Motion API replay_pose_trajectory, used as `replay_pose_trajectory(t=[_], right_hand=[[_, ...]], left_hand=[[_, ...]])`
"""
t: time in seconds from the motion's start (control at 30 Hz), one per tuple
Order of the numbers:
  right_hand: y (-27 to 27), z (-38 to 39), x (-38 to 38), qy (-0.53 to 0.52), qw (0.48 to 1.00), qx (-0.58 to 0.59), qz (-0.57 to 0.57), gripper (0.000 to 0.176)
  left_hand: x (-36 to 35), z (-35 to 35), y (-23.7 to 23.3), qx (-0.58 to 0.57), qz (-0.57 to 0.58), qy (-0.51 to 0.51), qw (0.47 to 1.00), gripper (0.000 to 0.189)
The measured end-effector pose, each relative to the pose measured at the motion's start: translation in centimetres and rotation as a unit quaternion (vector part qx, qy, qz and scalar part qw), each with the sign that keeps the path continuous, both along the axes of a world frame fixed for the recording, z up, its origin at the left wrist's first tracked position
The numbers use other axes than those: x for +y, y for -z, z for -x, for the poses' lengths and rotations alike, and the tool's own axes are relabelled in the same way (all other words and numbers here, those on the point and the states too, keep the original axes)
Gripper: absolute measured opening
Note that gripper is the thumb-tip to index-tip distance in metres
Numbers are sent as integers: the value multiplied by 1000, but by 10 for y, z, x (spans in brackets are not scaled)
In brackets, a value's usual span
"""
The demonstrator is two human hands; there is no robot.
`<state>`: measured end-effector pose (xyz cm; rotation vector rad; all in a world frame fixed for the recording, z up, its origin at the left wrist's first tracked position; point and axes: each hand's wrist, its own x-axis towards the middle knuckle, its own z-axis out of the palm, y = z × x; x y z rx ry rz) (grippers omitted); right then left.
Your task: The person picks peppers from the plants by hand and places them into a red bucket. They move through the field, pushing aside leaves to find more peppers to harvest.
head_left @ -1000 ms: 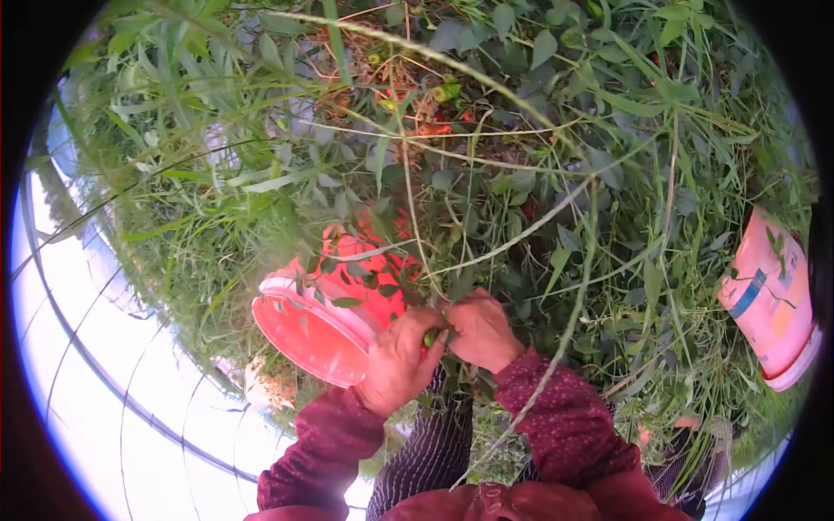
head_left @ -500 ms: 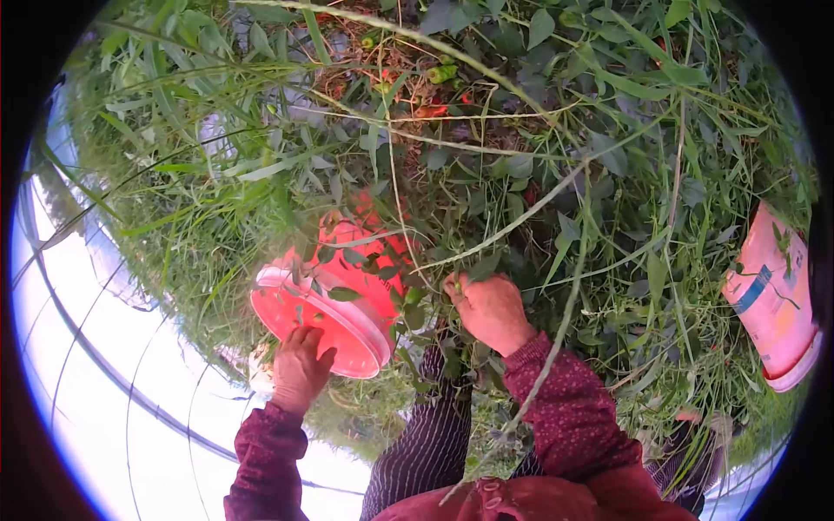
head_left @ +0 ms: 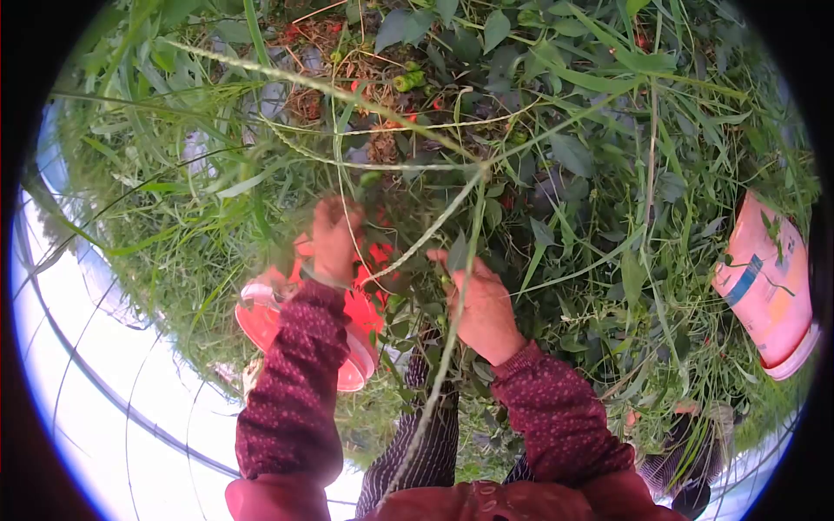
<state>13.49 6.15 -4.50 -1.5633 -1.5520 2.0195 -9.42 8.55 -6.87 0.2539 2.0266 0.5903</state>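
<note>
My left hand (head_left: pixel 334 241), smeared by motion, is over the leaves just beyond the red bucket (head_left: pixel 363 314); its fingers cannot be made out clearly. The bucket leans among the plants with its mouth toward me, partly hidden by my left forearm. To its right, my right hand (head_left: pixel 485 311) is curled at the leafy stems of a pepper plant (head_left: pixel 434 291), its fingertips partly covered by leaves. A green pepper (head_left: pixel 370 178) hangs slightly above my left hand. Farther up, a larger green pepper (head_left: pixel 408 80) shows near small red peppers (head_left: pixel 393 122) on the ground.
A pink bucket (head_left: pixel 764 282) with a blue mark lies tilted in the grass at the right. Long pale grass stalks (head_left: pixel 417 230) cross in front of my hands. My striped trouser leg (head_left: pixel 421 443) is below; another person's leg or clothing (head_left: pixel 695 447) shows at lower right.
My left hand has left the bucket's mouth and moved up and right, over the foliage beyond it. My right hand stays at the stems, its index finger now more extended. The view has shifted slightly.
</note>
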Motion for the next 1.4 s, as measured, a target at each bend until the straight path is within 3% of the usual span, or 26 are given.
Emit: replay_pose_trajectory(t=[0.03, 0.1, 0.17, 0.23, 0.37, 0.43, 0.47, 0.5, 0.53, 0.57, 0.6, 0.7, 0.73, 0.77, 0.83, 0.87, 0.93, 1.0, 1.07, 1.17, 1.2, 1.27, 1.3, 1.37, 1.4], right_hand=[[-3, -1, 5, 1, 1000, 0, 0, 56], [-8, -5, 15, 8, 986, -101, -132, 57], [-4, -6, 20, 0, 977, -125, -174, 58], [3, -5, 18, 166, 971, -85, -149, 56], [-8, -10, 38, 214, 962, -2, -168, 53], [-6, -7, 33, 125, 983, 53, -120, 47], [-4, -4, 27, 74, 990, 25, -121, 43], [0, 1, 18, 24, 992, -2, -122, 40], [7, 2, 5, 26, 992, 2, -122, 40], [17, -1, -11, -51, 991, -37, -117, 38], [18, -1, -16, -127, 983, -76, -112, 36], [8, 1, -18, -190, 974, -79, -98, 34], [5, 2, -17, -200, 973, -76, -91, 36], [6, 2, -18, -199, 973, -77, -91, 36], [9, 3, -20, -207, 973, -71, -70, 36], [8, 5, -20, -207, 973, -72, -70, 36], [7, 6, -19, -192, 977, -64, -62, 36], [8, 6, -21, -187, 977, -72, -68, 36], [9, 8, -22, -181, 979, -67, -68, 36], [1, 6, -12, -188, 980, -64, -34, 36], [2, 7, -15, -190, 978, -75, -32, 36], [6, 8, -19, -175, 981, -73, -47, 36], [6, 7, -21, -160, 983, -69, -62, 37], [4, 6, -18, -145, 985, -69, -59, 35], [2, 6, -16, -144, 985, -70, -58, 34]], left_hand=[[-9, -7, -3, 0, 0, 1, 1000, 29], [-26, -20, -10, -28, -50, 230, 972, 28], [-42, -54, -21, 63, 39, 416, 906, 33], [-74, -71, -7, 43, -11, 502, 864, 39], [-90, -103, -10, 119, 4, 554, 824, 42], [-96, -105, -10, 181, 33, 624, 760, 44], [-81, -107, -24, 51, 108, 556, 823, 69], [-85, -103, -23, 53, 109, 556, 822, 69], [-90, -99, -22, 65, 118, 606, 784, 72], [-94, -94, -23, 76, 127, 654, 742, 74], [-93, -90, -27, 102, 49, 646, 755, 69], [-78, -76, -45, 30, 108, 643, 758, 59], [-67, -71, -50, 54, 48, 637, 767, 40], [-54, -67, -54, 53, 47, 638, 767, 40], [-28, -56, -56, 46, 135, 563, 814, 31], [-19, -49, -54, 46, 134, 564, 814, 31], [0, -36, -42, 86, 19, 432, 898, 27], [13, -14, -8, 56, 47, 394, 916, 28], [20, -3, 38, 22, 13, 267, 963, 27], [46, -16, 59, 101, -8, 258, 961, 28], [40, -4, 89, 99, -9, 258, 961, 28], [7, 30, 160, 143, -200, 278, 929, 27], [23, 14, 142, 138, -198, 278, 930, 27], [53, -17, 107, 74, -72, 207, 973, 28], [54, -19, 109, 148, 42, 270, 950, 23]])
